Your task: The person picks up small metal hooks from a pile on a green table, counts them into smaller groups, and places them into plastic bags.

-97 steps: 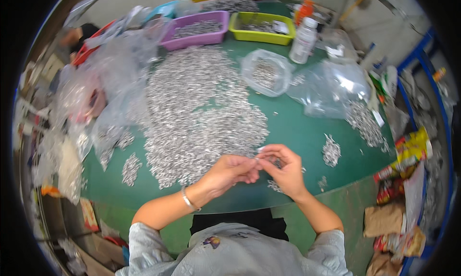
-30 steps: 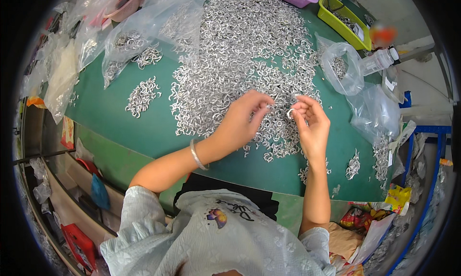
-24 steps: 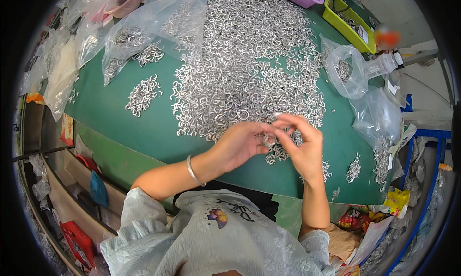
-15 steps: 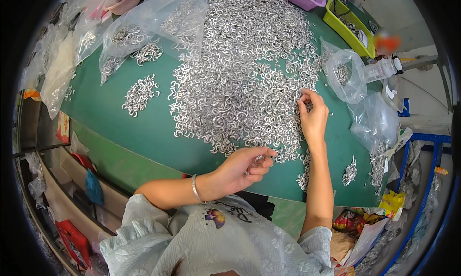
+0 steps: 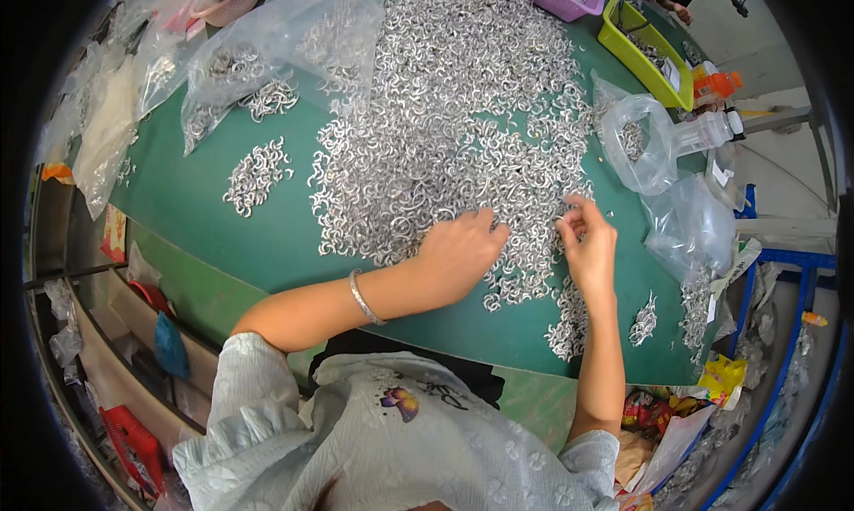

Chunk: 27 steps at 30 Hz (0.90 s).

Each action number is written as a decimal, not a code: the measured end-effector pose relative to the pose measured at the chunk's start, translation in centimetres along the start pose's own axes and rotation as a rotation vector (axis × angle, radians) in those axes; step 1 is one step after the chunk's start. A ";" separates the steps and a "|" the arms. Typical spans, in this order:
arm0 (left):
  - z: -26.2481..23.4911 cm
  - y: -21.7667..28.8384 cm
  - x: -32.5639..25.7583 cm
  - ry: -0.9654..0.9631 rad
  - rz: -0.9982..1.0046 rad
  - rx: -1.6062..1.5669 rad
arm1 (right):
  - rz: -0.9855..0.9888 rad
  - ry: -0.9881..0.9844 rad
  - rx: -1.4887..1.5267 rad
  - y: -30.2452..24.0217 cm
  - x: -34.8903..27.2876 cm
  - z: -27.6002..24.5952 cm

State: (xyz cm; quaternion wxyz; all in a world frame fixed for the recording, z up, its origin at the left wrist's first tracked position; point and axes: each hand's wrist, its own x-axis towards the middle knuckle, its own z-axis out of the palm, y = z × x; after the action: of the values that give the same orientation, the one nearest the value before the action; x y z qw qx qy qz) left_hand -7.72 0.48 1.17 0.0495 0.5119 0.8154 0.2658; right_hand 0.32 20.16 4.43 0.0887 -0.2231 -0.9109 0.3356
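Head view: my left hand lies open, palm down, on the heap of silver rings mid-tabletop. My right hand pinches at rings along the heap's near right edge.

A yellow-green tray and a purple tray are sitting at the far edge of the green surface, both carrying small metal parts. A clear plastic bottle is lying just beside a clear bag, with an orange-capped bottle behind it. More clear plastic bags are spreading across the far left. A small separate heap of silver clips is lying apart on the left. Colourful wrappers are lying below the near right edge.
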 end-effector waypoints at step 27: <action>0.0 1.9 -4.9 -0.237 -0.923 -2.218 | -0.235 -0.383 0.366 -7.2 -0.7 1.5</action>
State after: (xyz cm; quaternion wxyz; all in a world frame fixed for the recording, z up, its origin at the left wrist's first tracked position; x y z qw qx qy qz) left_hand -3.86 -3.03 1.14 0.6271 -0.1271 0.2403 0.7300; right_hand -1.97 14.12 7.97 -0.0078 -0.0291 -0.8550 0.5178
